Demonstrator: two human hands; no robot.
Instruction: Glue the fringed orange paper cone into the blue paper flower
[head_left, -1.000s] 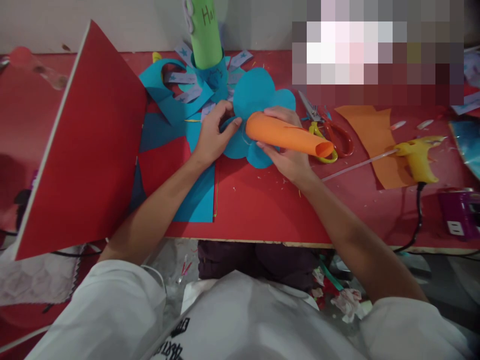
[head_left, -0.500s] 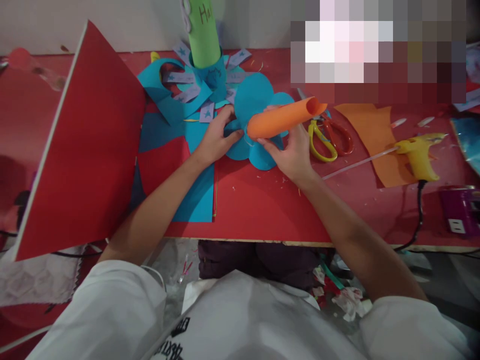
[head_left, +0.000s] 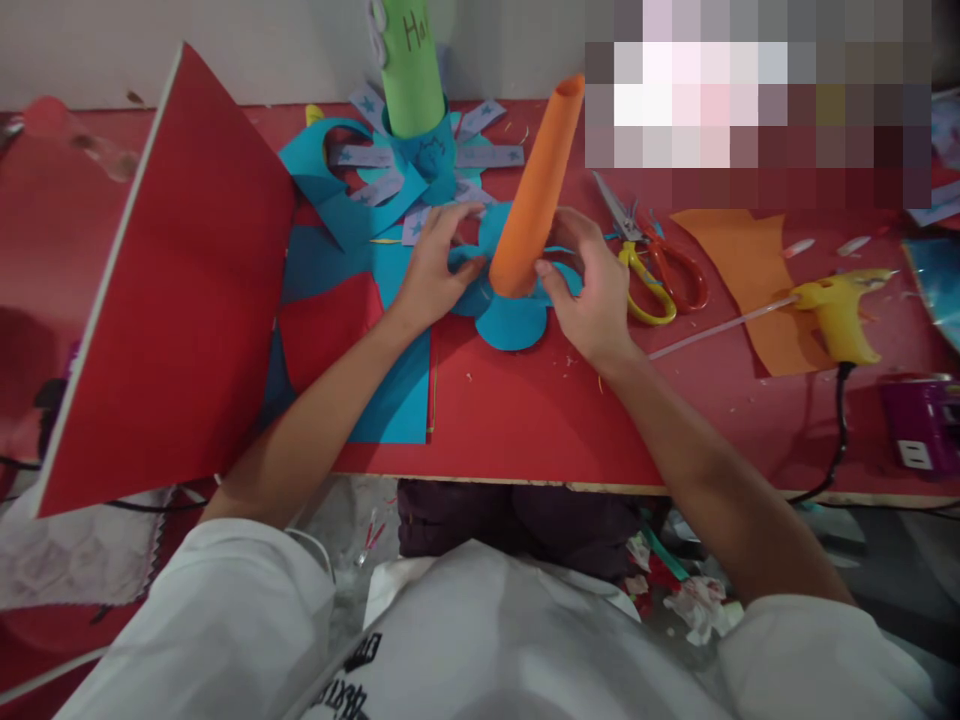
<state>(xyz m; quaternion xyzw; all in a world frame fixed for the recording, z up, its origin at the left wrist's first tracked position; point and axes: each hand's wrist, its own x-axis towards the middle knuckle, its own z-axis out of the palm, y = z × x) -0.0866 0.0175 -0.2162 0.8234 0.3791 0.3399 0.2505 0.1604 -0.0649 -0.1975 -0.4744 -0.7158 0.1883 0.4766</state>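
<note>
A blue paper flower (head_left: 511, 325) with rounded petals lies low over the red table in front of me. From its middle rises an orange paper tube (head_left: 534, 195), leaning a little to the right and away. My left hand (head_left: 439, 265) pinches a petal on the left side between thumb and fingers. On the opposite side my right hand (head_left: 592, 285) grips a petal near the tube's base, thumb on the near side. The far petals are partly hidden behind the tube and my fingers.
Scissors (head_left: 651, 270) with yellow and red handles lie right of my right hand. Beyond them are orange paper (head_left: 739, 270) and a yellow glue gun (head_left: 836, 310). A green tube (head_left: 412, 75) in a blue base stands behind. Left, a red board (head_left: 180, 290) stands upright beside blue sheets (head_left: 397, 400).
The flower has tipped from facing right and toward me to lying nearly flat. Its orange tube has swung from pointing right to standing up. Both hands keep their hold.
</note>
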